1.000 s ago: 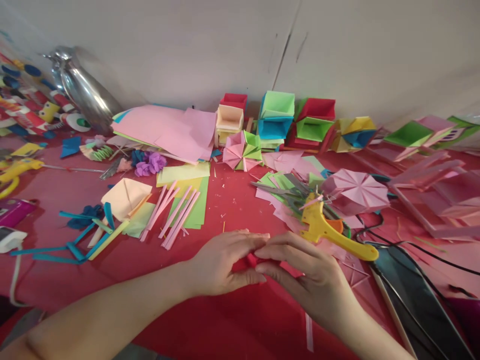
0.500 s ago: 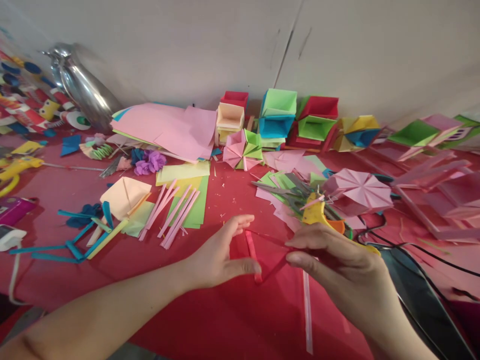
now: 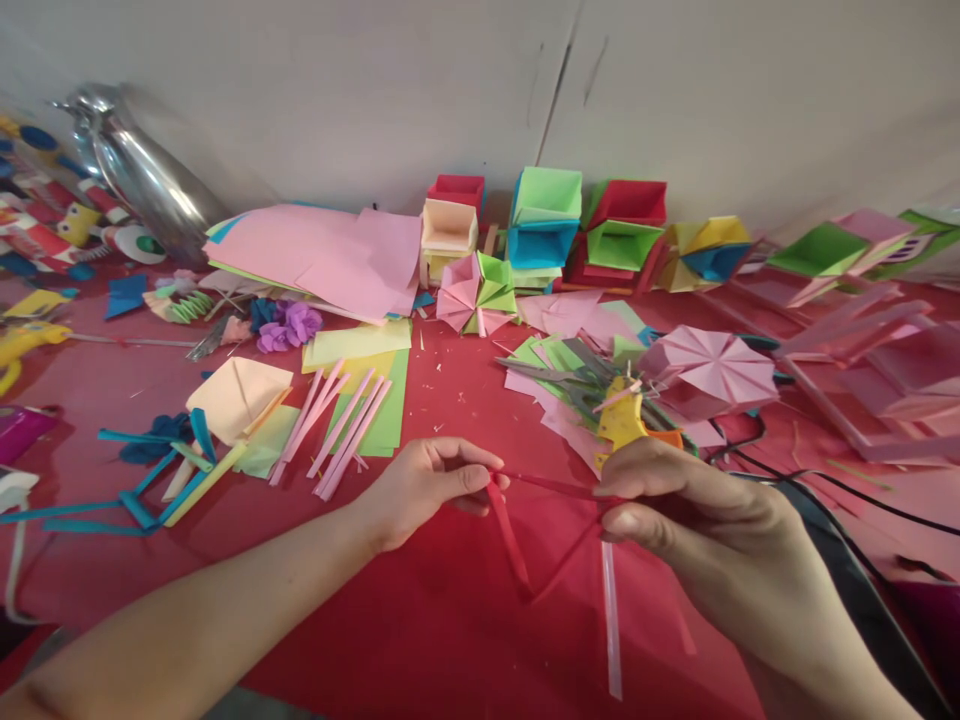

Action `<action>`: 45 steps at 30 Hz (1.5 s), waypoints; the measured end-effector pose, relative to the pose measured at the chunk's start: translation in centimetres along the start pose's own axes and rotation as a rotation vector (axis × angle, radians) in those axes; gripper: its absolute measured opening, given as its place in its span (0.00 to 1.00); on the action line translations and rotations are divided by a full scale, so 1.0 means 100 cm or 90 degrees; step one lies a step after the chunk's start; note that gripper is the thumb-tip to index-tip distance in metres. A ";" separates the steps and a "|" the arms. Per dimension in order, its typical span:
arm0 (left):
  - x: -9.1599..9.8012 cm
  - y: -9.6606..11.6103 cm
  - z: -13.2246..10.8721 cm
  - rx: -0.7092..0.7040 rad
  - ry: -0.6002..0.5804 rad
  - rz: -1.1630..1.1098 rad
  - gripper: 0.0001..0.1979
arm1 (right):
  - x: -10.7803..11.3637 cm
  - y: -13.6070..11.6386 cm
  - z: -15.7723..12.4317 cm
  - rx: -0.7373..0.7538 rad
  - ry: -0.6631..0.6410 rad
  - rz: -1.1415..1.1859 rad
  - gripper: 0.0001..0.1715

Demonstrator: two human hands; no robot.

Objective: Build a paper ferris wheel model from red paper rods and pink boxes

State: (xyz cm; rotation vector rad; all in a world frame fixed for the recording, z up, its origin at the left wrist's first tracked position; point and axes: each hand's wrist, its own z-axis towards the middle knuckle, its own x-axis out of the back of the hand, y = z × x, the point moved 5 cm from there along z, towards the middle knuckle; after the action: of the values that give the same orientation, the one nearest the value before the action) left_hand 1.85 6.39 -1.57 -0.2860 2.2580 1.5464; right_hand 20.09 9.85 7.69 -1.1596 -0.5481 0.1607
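My left hand (image 3: 442, 485) pinches the upper left corner of a red paper strip (image 3: 511, 545) folded into a triangle. My right hand (image 3: 697, 540) grips the triangle's right corner between thumb and fingers. One corner of the strip points down toward me, above the red tabletop (image 3: 420, 640). A narrow pale, translucent stick (image 3: 613, 625) lies below my right fingertips, its upper end near them. Left of my left hand are several pink paper strips (image 3: 349, 435) on green and yellow sheets (image 3: 386, 400).
Colourful folded paper boxes (image 3: 547, 225) line the wall. Scissors (image 3: 555, 375) and a yellow tool (image 3: 621, 415) lie among paper scraps beyond my right hand. A metal jug (image 3: 142, 170) stands back left. Blue folded strips (image 3: 142, 510) lie left; black cables (image 3: 825, 485) run right.
My left thumb and fingers, previously apart beside the strip, have closed on its corner. The red triangle has opened wider and its lower corner hangs lower. The view has shifted slightly.
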 end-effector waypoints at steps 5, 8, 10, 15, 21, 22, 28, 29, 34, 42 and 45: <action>-0.004 -0.003 -0.001 0.057 -0.050 -0.090 0.12 | 0.006 0.002 -0.001 -0.006 0.005 0.047 0.03; -0.005 -0.002 -0.002 0.059 -0.046 -0.112 0.11 | 0.006 0.002 -0.001 0.005 0.000 0.056 0.04; -0.005 0.000 -0.002 0.051 -0.040 -0.125 0.11 | 0.004 0.002 -0.001 0.008 -0.003 0.051 0.04; -0.018 -0.003 -0.008 0.084 -0.099 -0.122 0.19 | 0.009 0.003 -0.002 0.022 0.052 0.013 0.04; -0.035 -0.022 -0.023 0.168 -0.134 -0.043 0.17 | 0.005 -0.009 -0.004 0.082 0.052 -0.106 0.07; -0.035 -0.024 -0.023 0.173 -0.120 -0.026 0.17 | 0.002 -0.013 -0.004 0.096 0.041 -0.132 0.07; -0.030 -0.030 -0.024 0.174 -0.088 0.078 0.22 | -0.014 -0.025 -0.004 0.143 0.013 -0.207 0.06; -0.029 -0.030 -0.024 0.173 -0.080 0.094 0.23 | -0.014 -0.025 -0.004 0.141 0.014 -0.208 0.06; -0.027 -0.022 -0.022 0.116 -0.068 0.145 0.26 | -0.015 -0.026 -0.005 0.137 0.012 -0.193 0.06; -0.018 -0.010 -0.015 0.036 -0.004 0.134 0.18 | -0.026 -0.033 -0.005 0.163 -0.032 -0.162 0.06; -0.018 -0.011 -0.015 0.043 -0.013 0.129 0.19 | -0.029 -0.034 -0.006 0.162 -0.035 -0.160 0.08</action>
State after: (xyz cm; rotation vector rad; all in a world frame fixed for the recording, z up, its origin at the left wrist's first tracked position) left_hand 3.64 4.49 -1.26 -0.0222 2.3794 1.5574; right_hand 17.38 6.87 9.68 -0.8331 -0.6965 0.0444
